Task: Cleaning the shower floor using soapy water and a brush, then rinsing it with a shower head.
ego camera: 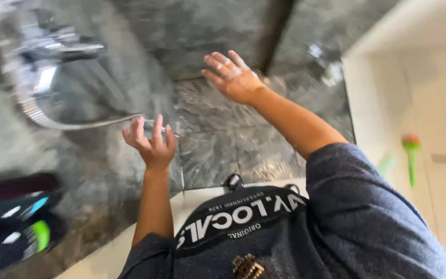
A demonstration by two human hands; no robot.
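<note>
View down into a dark grey marble shower: the left hand [152, 142], fingers spread and holding nothing, is raised just below and beside one silvery flexible shower hose [68, 123], which curves up to one chrome mixer tap [52, 51] on the wall at upper left; whether the fingertips touch the hose cannot be told. The right hand [232, 76], likewise open and empty, is lifted over the wet floor near one round floor drain [191, 96]. At lower left lie dark bottles [16, 227], blurred, perhaps three, with white, blue and green label patches; one green-handled brush [411, 155] lies on the pale tiles at right.
</note>
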